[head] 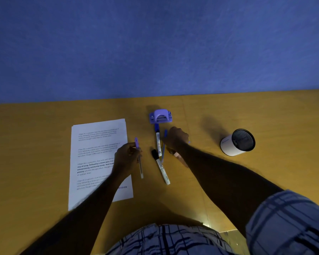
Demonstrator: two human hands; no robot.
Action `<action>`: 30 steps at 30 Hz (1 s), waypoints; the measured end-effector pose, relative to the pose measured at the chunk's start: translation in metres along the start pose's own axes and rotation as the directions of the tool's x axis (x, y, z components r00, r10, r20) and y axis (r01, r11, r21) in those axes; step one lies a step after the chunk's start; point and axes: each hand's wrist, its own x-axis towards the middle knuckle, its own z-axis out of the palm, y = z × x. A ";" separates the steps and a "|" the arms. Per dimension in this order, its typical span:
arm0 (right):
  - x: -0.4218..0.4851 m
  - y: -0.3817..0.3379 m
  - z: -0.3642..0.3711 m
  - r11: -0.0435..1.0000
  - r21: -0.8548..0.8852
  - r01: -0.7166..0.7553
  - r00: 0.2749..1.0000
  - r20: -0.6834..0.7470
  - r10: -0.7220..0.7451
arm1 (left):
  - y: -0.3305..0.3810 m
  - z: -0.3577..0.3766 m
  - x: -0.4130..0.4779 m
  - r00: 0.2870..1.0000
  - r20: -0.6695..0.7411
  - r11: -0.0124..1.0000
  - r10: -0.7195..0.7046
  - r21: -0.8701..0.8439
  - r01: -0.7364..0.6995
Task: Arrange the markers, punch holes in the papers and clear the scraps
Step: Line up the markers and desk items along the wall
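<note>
My left hand point(126, 156) grips a thin pen with a purple cap point(140, 168), held upright beside the right edge of the printed paper stack point(98, 144). My right hand point(177, 138) is curled, its fingertips pinching a thin blue pen point(165, 133). Just left of that pen a blue-capped white marker point(157, 142) lies on the desk. A black-capped white marker point(162, 171) lies slanted below it. The purple hole punch point(160, 116) stands behind the markers. A pinkish pen-like object point(180, 158) shows partly under my right wrist.
A white holder cup with a black mesh inside point(238, 142) sits tilted at the right of the yellow-brown desk point(265, 111). A blue wall panel point(155, 43) rises behind the desk's far edge. My checked shirt fills the bottom.
</note>
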 end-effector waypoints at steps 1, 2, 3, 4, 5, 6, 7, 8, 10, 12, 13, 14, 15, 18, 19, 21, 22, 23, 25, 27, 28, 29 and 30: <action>0.000 0.000 0.001 1.000 0.007 -0.004 1.000 -0.013 0.004 | 0.001 0.000 0.000 1.000 -0.002 1.000 -0.002 -0.003 0.002; 0.000 0.000 0.001 1.000 0.013 -0.005 1.000 -0.019 0.005 | 0.003 0.000 0.000 1.000 -0.002 1.000 -0.004 -0.008 0.004; 0.000 0.000 0.001 1.000 0.022 -0.004 1.000 -0.019 0.005 | 0.004 -0.001 0.000 1.000 0.001 1.000 -0.002 -0.015 0.002; 0.000 0.000 0.000 0.999 0.034 -0.003 1.000 -0.018 0.003 | 0.005 -0.001 0.000 1.000 0.005 1.000 0.003 -0.020 -0.003; 0.000 0.000 -0.001 0.998 0.057 -0.006 1.000 -0.017 0.006 | 0.006 -0.001 0.000 1.000 0.010 1.000 0.011 -0.026 -0.011; 0.001 0.000 -0.004 0.996 0.093 -0.009 1.000 -0.015 0.010 | 0.008 -0.001 0.000 1.000 0.014 0.999 0.018 -0.029 -0.018; 0.002 0.000 -0.006 0.990 0.143 -0.009 1.000 -0.014 0.011 | 0.009 -0.001 0.001 1.000 0.016 0.999 0.025 -0.023 -0.025; 0.002 0.000 -0.010 0.979 0.205 0.000 1.000 -0.013 0.003 | 0.011 -0.001 0.002 1.000 0.014 0.999 0.028 -0.017 -0.028; 0.001 0.000 -0.020 0.942 0.330 0.051 0.999 -0.030 -0.044 | 0.018 0.001 0.004 1.000 0.005 0.999 0.020 -0.037 -0.020; -0.007 0.001 -0.029 0.895 0.430 0.117 0.993 -0.066 -0.098 | 0.026 0.004 0.005 1.000 0.005 0.997 0.020 -0.081 -0.019; -0.013 0.001 -0.032 0.864 0.482 0.144 0.990 -0.073 -0.124 | 0.030 0.007 0.004 1.000 0.009 0.995 0.028 -0.091 -0.027; -0.018 0.002 -0.032 0.825 0.541 0.162 0.987 -0.075 -0.144 | 0.033 0.010 0.005 0.999 0.014 0.995 0.036 -0.097 -0.034; -0.025 0.003 -0.032 0.782 0.597 0.180 0.983 -0.085 -0.161 | 0.036 0.013 0.006 0.999 0.020 0.994 0.037 -0.107 -0.035; -0.041 0.007 -0.026 0.665 0.719 0.202 0.977 -0.098 -0.190 | 0.043 0.023 0.008 0.998 0.051 0.990 0.030 -0.138 -0.023; -0.047 0.008 -0.026 0.635 0.749 0.188 0.978 -0.081 -0.194 | 0.045 0.026 0.009 0.997 0.059 0.992 0.044 -0.124 -0.036; -0.057 0.011 -0.028 0.563 0.814 0.144 0.981 -0.043 -0.189 | 0.050 0.033 0.009 0.995 0.072 0.994 0.064 -0.094 -0.057; -0.060 0.013 -0.029 0.526 0.842 0.123 0.982 -0.026 -0.187 | 0.052 0.036 0.009 0.995 0.077 0.994 0.066 -0.092 -0.059; -0.063 0.015 -0.030 0.490 0.866 0.101 0.982 -0.007 -0.189 | 0.053 0.039 0.009 0.994 0.078 0.994 0.073 -0.087 -0.066; -0.066 0.019 -0.031 0.435 0.898 0.060 0.981 0.028 -0.193 | 0.052 0.045 0.011 0.993 0.081 0.995 0.083 -0.070 -0.077; -0.066 0.024 -0.031 0.410 0.911 0.039 0.982 0.040 -0.182 | 0.051 0.051 0.014 0.994 0.086 0.995 0.062 -0.086 -0.055; -0.066 0.027 -0.032 0.402 0.915 0.033 0.983 0.042 -0.177 | 0.054 0.054 0.014 0.995 0.079 0.994 0.059 -0.092 -0.052; -0.066 0.030 -0.033 0.394 0.919 0.029 0.984 0.042 -0.172 | 0.057 0.057 0.014 0.996 0.065 0.994 0.064 -0.094 -0.058; -0.064 0.033 -0.033 0.391 0.920 0.029 0.985 0.040 -0.165 | 0.060 0.060 0.013 0.996 0.050 0.993 0.073 -0.101 -0.068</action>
